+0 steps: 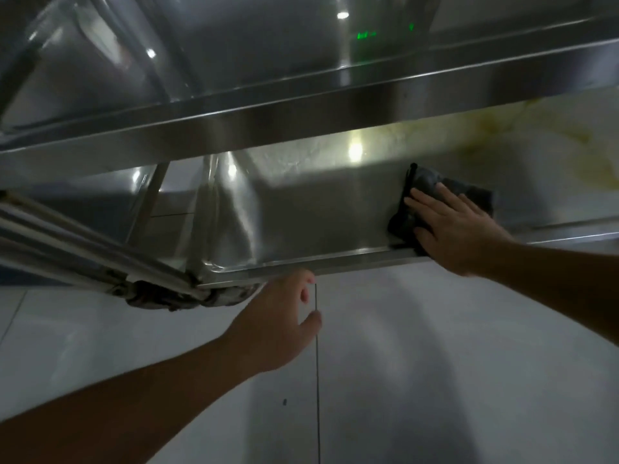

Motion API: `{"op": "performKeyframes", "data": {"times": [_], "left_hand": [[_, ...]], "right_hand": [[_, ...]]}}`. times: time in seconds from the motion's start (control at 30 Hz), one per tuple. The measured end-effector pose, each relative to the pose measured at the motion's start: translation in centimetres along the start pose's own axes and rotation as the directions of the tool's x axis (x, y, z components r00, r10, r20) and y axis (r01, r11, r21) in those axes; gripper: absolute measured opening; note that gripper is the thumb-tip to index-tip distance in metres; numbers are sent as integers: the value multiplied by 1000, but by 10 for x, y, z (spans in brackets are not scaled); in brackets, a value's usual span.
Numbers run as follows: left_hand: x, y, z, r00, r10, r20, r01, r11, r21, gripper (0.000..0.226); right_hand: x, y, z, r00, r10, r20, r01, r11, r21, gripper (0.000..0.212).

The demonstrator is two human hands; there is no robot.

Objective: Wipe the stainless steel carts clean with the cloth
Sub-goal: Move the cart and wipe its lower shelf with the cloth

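You have one view only, from the camera on your head, looking forward and steeply down at close range. It faces the cart's lower shelf (301, 209), with the upper shelf's rim (234, 125) cutting across the top of the frame and the floor (435, 363) filling the bottom. Both forearms reach in from the near edge.

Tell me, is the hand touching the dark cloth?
Touching. The head view shows the right hand lying flat on the cloth, its straight fingers pressing it onto the cart's lower shelf.
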State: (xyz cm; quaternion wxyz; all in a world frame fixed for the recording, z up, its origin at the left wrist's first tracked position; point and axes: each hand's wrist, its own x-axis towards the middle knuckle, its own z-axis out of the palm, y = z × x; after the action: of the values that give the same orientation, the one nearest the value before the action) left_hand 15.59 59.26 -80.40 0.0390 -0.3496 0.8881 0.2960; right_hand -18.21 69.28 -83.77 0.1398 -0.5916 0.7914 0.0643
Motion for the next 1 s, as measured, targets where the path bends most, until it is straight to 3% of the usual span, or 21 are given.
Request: {"op": "performKeyframes", "data": {"times": [0.07,0.13,0.23,0.33,0.43,0.57,0.67,0.77,0.9,1.0], "left_hand": [[30,18,0,976,77,-202,-70,997,39,44],[63,38,0,933,49,-356,-29,998,61,40],[103,67,12,892,25,-451,10,997,74,39],[130,92,35,866,6,-501,18,999,42,37],[146,107,56,857,-6,-515,40,998,54,36],[145,109,73,891,-51,-452,112,988,109,51],[144,108,75,907,-57,-418,127,982,141,52],[144,108,73,905,-47,-422,129,977,167,57],[141,111,74,902,-46,-429,146,968,204,66],[140,112,74,901,-41,-432,151,963,223,65]], "right_hand": [[4,-19,2,995,95,-27,-90,986,141,73],[8,-40,0,997,66,-29,-60,983,174,71],[13,-53,-4,991,-125,-43,129,987,100,66],[11,-29,-3,981,-191,-45,194,979,62,66],[-5,27,3,992,-55,-114,72,985,158,65],[-41,125,8,963,211,-171,-175,964,200,74],[-66,202,11,881,441,-172,-394,885,249,78],[-70,253,10,753,652,-87,-605,739,297,76],[-47,244,8,649,759,-42,-690,612,387,75],[-27,205,6,732,678,-74,-613,701,364,71]]}}
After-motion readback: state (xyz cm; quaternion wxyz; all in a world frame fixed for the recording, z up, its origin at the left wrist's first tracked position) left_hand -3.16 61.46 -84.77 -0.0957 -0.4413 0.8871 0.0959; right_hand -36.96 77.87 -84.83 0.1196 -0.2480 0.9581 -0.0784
